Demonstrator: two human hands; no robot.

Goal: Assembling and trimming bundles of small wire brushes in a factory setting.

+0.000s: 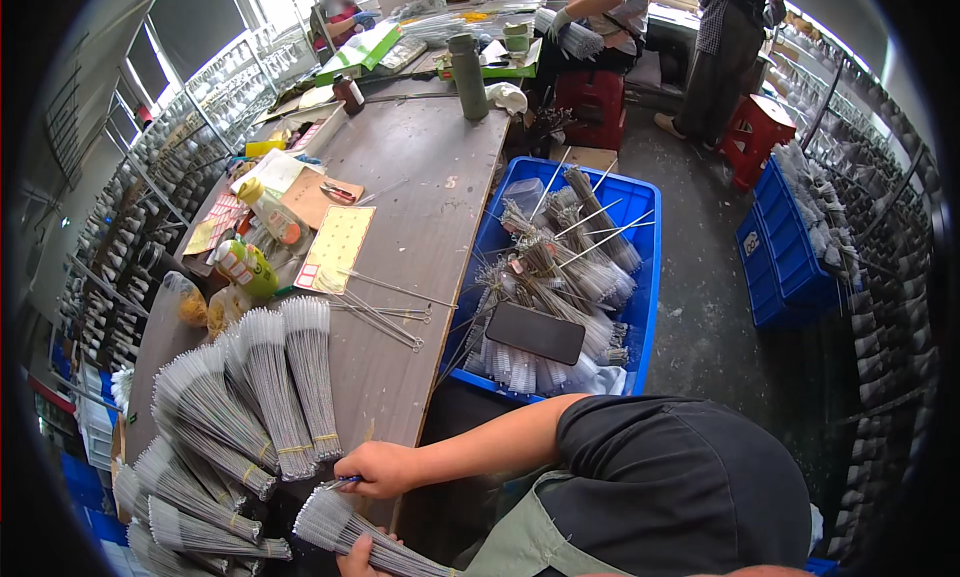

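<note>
At the near edge of the table, my left hand [362, 557] is closed around a bundle of thin wire brushes [335, 522], its white bristle ends fanned toward the upper left. My right hand [385, 469] grips a small blue-handled tool [346, 481] just above those bristle ends; whether its tip touches them I cannot tell. Beside both hands, to the left, lie several more brush bundles [272, 377], wire ends toward me, some tied with yellow bands.
A blue bin [650, 307] of wire brushes, with a black phone [535, 334] on top, stands right of the table. On the table are a yellow card [338, 247], long wire rods [385, 317], a spray can [247, 267] and a green flask [467, 77]. Two people sit beyond; another stands.
</note>
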